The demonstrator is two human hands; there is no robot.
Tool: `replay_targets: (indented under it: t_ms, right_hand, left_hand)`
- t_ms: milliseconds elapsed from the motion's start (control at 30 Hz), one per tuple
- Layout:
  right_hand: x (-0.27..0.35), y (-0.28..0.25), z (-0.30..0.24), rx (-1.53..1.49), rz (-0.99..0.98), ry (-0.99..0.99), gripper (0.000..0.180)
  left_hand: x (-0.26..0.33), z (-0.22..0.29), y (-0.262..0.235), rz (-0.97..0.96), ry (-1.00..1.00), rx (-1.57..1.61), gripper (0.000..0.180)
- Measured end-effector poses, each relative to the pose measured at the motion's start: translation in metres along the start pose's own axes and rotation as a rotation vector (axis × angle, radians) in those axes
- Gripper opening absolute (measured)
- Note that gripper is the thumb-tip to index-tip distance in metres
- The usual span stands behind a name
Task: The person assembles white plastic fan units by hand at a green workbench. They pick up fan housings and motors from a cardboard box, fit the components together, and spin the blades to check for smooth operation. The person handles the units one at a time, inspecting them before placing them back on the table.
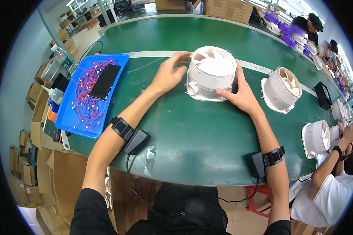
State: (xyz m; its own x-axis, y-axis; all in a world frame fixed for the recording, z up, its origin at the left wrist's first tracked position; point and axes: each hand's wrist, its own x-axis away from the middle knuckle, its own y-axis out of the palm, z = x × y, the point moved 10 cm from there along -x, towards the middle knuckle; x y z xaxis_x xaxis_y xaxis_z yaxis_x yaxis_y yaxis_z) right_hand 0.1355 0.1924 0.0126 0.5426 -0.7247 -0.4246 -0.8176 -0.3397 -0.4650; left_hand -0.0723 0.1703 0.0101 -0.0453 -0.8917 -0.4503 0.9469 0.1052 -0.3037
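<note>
A white round fan housing (211, 80) with white blades inside stands upright on the green table in front of me. My right hand (244, 94) grips its right side, thumb on the front and the fingers partly hidden along the far side. My left hand (170, 73) is at its upper left, fingers loosely bent and thumb apart. Its fingertips reach the housing's edge; whether they touch it I cannot tell. Right of my right hand stands a second white fan housing (280, 92) with cream blades, tilted in view.
A blue tray (62, 120) of pink wires (82, 105) with a black phone (105, 81) lies at the left. More housings (317, 137) stand at the right, by a co-worker's arm (327, 170). A black box (322, 95) sits beyond. Cardboard boxes (68, 176) are lower left.
</note>
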Motion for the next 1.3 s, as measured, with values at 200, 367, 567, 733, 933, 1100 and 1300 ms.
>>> replay_targets:
  t_ms: [200, 367, 567, 733, 933, 1100, 1300]
  right_hand:
    - [0.001, -0.002, 0.011, -0.204, 0.005, 0.116, 0.105]
    - [0.002, -0.02, 0.029, -0.602, 0.158, 0.188, 0.078]
    - [-0.001, -0.017, 0.007, -0.3, 0.098, 0.054, 0.105]
    - [-0.004, -0.017, 0.008, -0.228, 0.08, 0.018, 0.109]
    - [-0.003, -0.026, 0.017, -0.104, 0.071, 0.057, 0.115]
    - [-0.004, -0.016, 0.01, -0.138, 0.06, 0.025, 0.115]
    - [-0.004, -0.022, 0.012, -0.092, 0.079, 0.079, 0.117]
  left_hand:
    - [0.006, 0.023, 0.013, -0.089, 0.083, 0.156, 0.054]
    - [0.004, 0.034, 0.017, -0.155, 0.082, 0.28, 0.054]
    - [0.016, 0.026, 0.026, -0.229, 0.037, -0.1, 0.061]
    - [0.024, 0.034, 0.012, -0.197, 0.078, -0.429, 0.061]
    - [0.042, 0.03, 0.008, -0.238, 0.08, -0.619, 0.066]
    - [-0.01, -0.004, -0.051, 0.131, 0.255, -0.951, 0.037]
    - [-0.018, -0.036, -0.098, 0.434, 0.015, -0.749, 0.027]
